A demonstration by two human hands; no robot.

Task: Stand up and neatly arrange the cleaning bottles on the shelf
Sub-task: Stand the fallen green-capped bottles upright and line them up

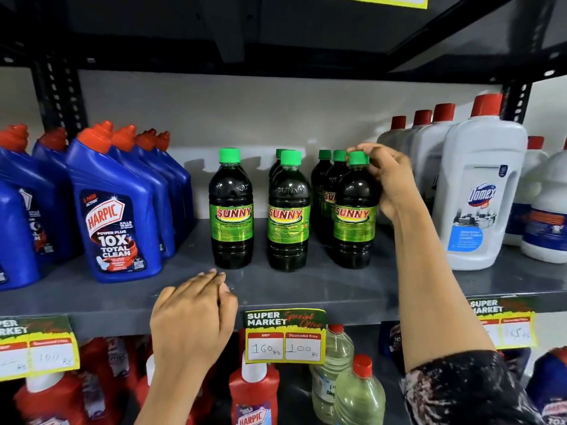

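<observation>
In the middle of the frame, the dark plastic bottles with green caps and green SUNNY labels [288, 210] all stand up on the grey metal shelf [306, 289], in three short lines going back. The right hand [388, 179] has its fingers wrapped around the neck and cap of the front right dark bottle [352, 222], holding it where it stands. The left hand [193, 320] rests at the front edge of the shelf with its fingers loosely bent and nothing in them. I think the job is nearly done: no bottle is lying down, and the front labels face out, so only small nudges to even the gaps seem left. The back bottles are mostly hidden behind the front ones, so I cannot tell how straight they are. The blue bottles with red caps [113, 216] at the left and the white bottles with red caps [481, 191] at the right are cut off by the frame edges
</observation>
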